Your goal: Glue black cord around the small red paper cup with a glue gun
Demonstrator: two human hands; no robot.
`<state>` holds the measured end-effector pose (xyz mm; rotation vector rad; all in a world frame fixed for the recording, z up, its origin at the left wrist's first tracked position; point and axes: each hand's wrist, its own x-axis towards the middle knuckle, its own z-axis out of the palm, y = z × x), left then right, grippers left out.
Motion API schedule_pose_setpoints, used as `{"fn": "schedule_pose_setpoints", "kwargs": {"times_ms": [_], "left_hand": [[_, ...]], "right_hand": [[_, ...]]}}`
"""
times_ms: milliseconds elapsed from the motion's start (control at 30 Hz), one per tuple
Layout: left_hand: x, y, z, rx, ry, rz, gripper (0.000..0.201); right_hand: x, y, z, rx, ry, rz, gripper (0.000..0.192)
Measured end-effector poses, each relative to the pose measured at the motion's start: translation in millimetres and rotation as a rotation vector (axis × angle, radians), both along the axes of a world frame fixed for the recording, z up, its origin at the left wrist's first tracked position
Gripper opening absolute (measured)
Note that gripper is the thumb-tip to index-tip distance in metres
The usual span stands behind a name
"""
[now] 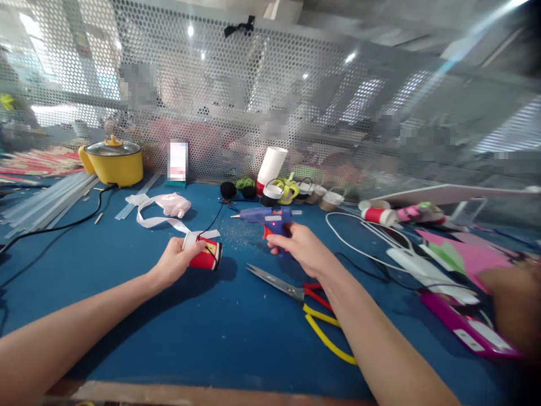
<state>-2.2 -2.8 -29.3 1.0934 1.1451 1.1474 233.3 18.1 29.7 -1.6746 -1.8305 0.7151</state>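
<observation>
My left hand [172, 260] is closed around a small red and white paper cup [203, 258] tipped on its side, with black yarn running across it. From the cup the strand leads up toward a black yarn ball [228, 190]. In my right hand [302, 245] is a blue glue gun [270, 217], its nozzle pointing left and its orange trigger by my fingers. Large scissors [287, 288] with one red and one yellow handle lie below the glue gun, partly covered by my right forearm. A white ribbon [158, 221] lies behind the cup.
A yellow pot [116, 166] and glue sticks [54, 203] stand or lie at left. Along the back are a phone [177, 160], stacked cups [273, 163] and small handled cups [332, 198]. A purple power strip [460, 327], cables and another person's blurred hand [513, 301] are at right.
</observation>
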Motion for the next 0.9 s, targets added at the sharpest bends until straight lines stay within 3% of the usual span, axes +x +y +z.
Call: {"fn": "schedule_pose_setpoints", "kwargs": {"times_ms": [133,433,633,900], "left_hand": [[-1,2,0.2,0.011,0.059,0.009,0.033],[-7,4,2.5,0.05,0.221,-0.004,0.033],[-7,5,4.6,0.04,0.322,-0.005,0.034],[-9,5,3.6,0.028,0.381,-0.006,0.035]], "right_hand": [[-14,-25,3.8,-0.069,0.166,0.149,0.02],[-20,-48,-6.3,-0.127,0.101,0.174,0.018],[-21,-50,-11.2,0.021,-0.054,0.226,0.027],[-22,-48,-16.3,0.093,-0.134,0.255,0.02]]}}
